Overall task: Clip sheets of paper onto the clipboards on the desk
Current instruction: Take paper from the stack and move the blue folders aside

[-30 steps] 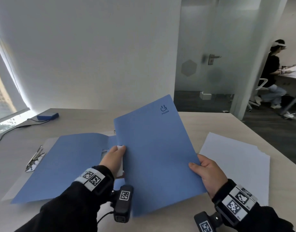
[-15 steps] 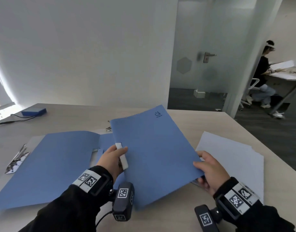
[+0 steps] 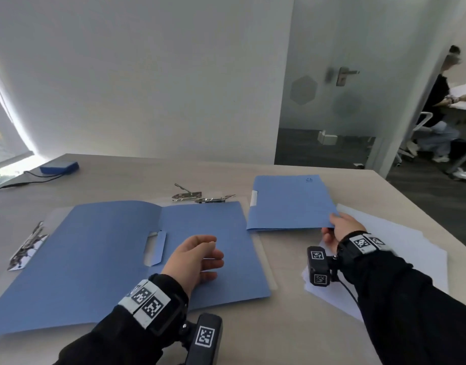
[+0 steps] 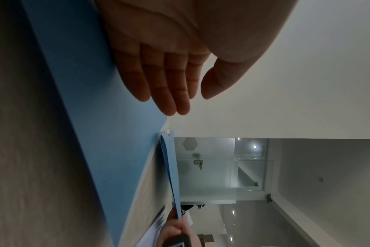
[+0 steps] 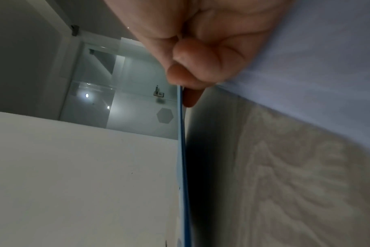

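Left hand (image 3: 197, 259) near centre, grip slack: fingers straight and together, thumb apart, nothing held, over the right leaf of the open blue folder (image 3: 116, 262) lying flat on the bench (image 3: 292, 325). Right hand (image 3: 337, 230) has its grip pinched on the near right corner of the closed blue folder (image 3: 289, 204), thumb on top and fingers under; that folder sits right of the open one, near edge lifted slightly. White paper sheets (image 3: 400, 254) lie under and right of that hand. Metal clip (image 3: 29, 246) at far left edge, two more metal clips (image 3: 200, 197) just beyond the open folder. Small dark logo (image 3: 309, 179) on closed folder's far right corner, text unreadable. Blue box (image 3: 58, 167) far left.
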`<action>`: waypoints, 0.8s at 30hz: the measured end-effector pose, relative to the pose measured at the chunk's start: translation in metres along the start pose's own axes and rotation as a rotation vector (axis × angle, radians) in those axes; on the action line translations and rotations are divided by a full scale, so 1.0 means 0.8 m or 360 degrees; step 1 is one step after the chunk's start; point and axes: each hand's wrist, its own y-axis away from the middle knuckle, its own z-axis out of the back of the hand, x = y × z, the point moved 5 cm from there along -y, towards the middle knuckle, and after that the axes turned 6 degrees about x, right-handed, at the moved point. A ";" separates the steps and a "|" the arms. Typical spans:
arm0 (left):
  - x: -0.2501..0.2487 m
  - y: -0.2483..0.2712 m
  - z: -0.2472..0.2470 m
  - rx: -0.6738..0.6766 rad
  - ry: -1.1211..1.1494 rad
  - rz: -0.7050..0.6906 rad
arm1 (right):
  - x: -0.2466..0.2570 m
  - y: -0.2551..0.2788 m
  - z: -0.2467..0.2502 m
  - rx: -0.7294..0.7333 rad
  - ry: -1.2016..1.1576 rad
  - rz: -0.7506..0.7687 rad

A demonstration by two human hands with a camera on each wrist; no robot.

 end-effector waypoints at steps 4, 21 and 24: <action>0.004 0.002 -0.014 0.0046 -0.0061 0.0018 | 0.003 0.008 -0.017 0.0092 -0.0342 -0.0136; 0.043 0.027 -0.207 0.0347 -0.0225 -0.0029 | 0.018 0.147 0.223 -0.0344 0.0422 0.0243; 0.049 0.027 -0.233 0.0284 -0.0269 -0.0093 | 0.009 0.152 0.257 -0.0409 0.0429 0.0160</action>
